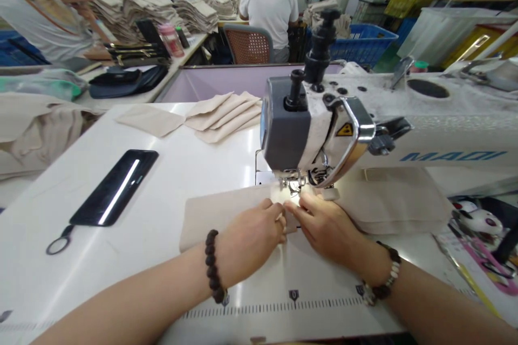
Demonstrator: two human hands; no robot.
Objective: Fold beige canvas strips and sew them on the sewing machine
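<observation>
The beige cloth (226,215) is laid flat on the white tabletop (133,275), just in front of the presser foot (293,186) of the sewing machine (285,124). Its edge is pinched narrowly by the left hand (251,242) and right hand (324,226), fingertips almost meeting, which is best done with the layers kept flat and square.

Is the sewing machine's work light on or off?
On. The sewing machine throws a bright glow onto the beige cloth beneath its presser foot.
</observation>
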